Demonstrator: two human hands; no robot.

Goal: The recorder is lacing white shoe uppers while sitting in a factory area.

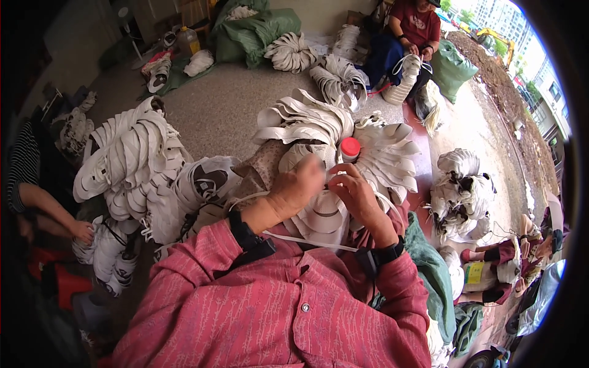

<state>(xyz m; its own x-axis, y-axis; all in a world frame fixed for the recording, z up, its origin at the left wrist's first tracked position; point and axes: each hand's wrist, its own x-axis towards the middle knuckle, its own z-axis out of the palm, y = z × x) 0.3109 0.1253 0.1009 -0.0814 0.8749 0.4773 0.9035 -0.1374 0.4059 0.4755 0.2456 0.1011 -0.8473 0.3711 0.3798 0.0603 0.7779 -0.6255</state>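
In my lap lies a white shoe upper, with both hands held over it. My left hand is closed above its left side, its fingertips blurred. My right hand is bent in a pinch close to the left fingertips. Whatever either hand grips is too small or hidden to make out. A white shoelace runs loose across my lap below the upper. Just beyond my hands stands a jar with a red lid. Fanned stacks of white uppers lie past it, with another stack to its right.
Piled uppers fill the left, where another person's hand touches some. At the far right a seated person handles a laced stack. Green sacks stand at the back. More uppers lie on the right.
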